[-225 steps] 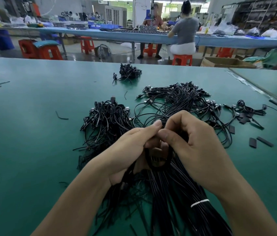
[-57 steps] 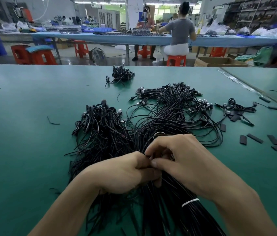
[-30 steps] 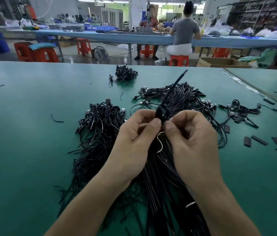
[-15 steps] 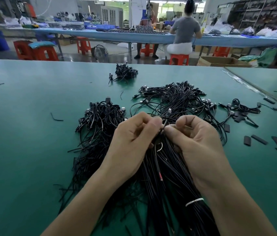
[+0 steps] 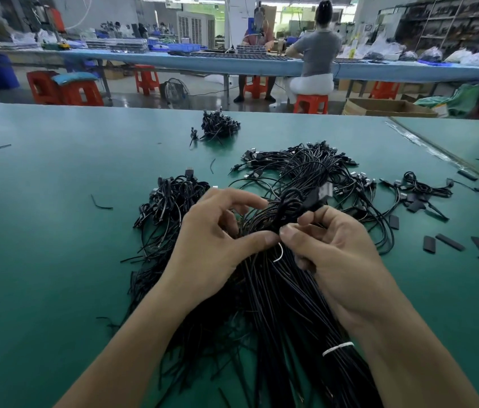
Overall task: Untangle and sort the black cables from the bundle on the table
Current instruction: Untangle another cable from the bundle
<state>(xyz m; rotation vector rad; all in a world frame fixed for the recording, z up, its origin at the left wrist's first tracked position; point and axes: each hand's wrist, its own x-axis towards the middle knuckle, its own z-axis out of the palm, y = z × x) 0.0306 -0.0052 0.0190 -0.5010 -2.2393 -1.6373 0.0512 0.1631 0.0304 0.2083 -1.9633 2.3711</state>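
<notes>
1. While the cable bundle (image 5: 276, 304) lies on the green surface (image 5: 55, 260), the left hand (image 5: 217, 242) and right hand (image 5: 338, 254) pinch one looped cable (image 5: 291, 201) above it, fingers curled, thumbs nearly touching
2. Far cardboard box (image 5: 388, 107): contents unseen

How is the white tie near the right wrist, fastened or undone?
Fastened: the white tie wraps across the black cables, holding them together.

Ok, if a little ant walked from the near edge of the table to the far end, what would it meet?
White band on the cable bundle → right hand → big loose cable tangle → small cable clump → red stool past the table.
</notes>
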